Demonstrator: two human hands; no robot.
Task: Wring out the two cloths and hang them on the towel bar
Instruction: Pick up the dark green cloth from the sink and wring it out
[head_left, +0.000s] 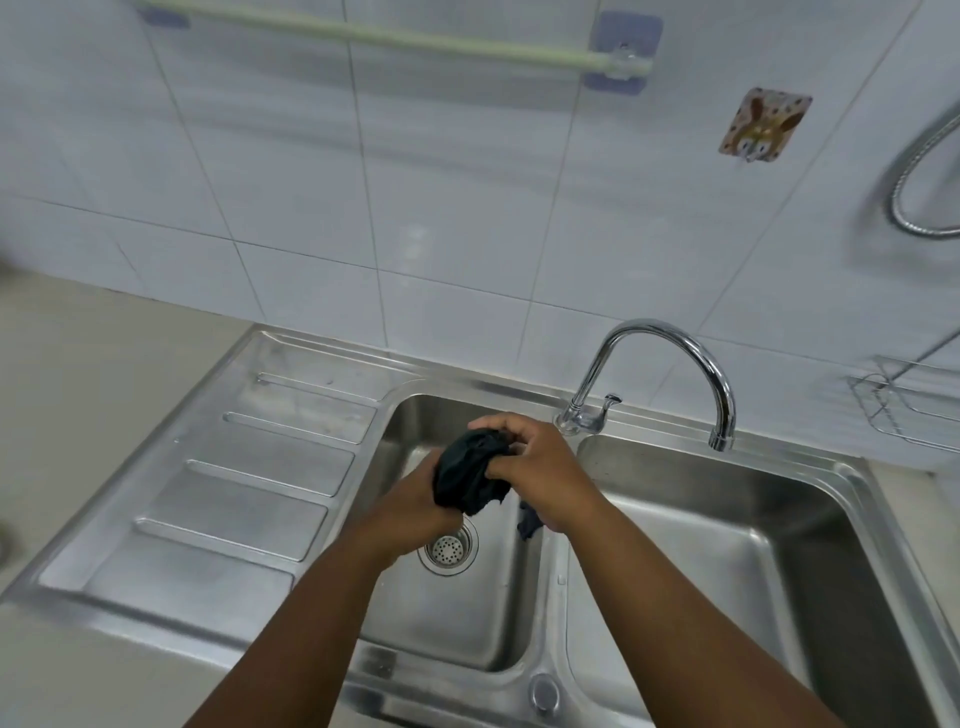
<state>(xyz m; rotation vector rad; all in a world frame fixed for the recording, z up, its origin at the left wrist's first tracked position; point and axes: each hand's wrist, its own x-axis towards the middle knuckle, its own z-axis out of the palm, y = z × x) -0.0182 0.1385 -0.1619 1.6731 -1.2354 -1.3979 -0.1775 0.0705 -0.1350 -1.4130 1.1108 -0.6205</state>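
Note:
A dark, bunched-up cloth (470, 475) is squeezed between both hands over the left basin of the steel sink (395, 426). My left hand (410, 512) grips it from below and the left. My right hand (540, 467) clamps its upper right side. A dark blue end of cloth (529, 522) hangs out under my right hand; whether it belongs to a second cloth I cannot tell. The pale green towel bar (415, 39) runs across the tiled wall at the top, with nothing on it.
A chrome faucet (670, 364) arches over the divider toward the right basin (727, 545). The drain strainer (449, 548) lies below my hands. A ribbed drainboard (234, 478) sits to the left. A wire rack (909, 400), a metal hose (914, 171) and a patterned wall hook (763, 127) are at right.

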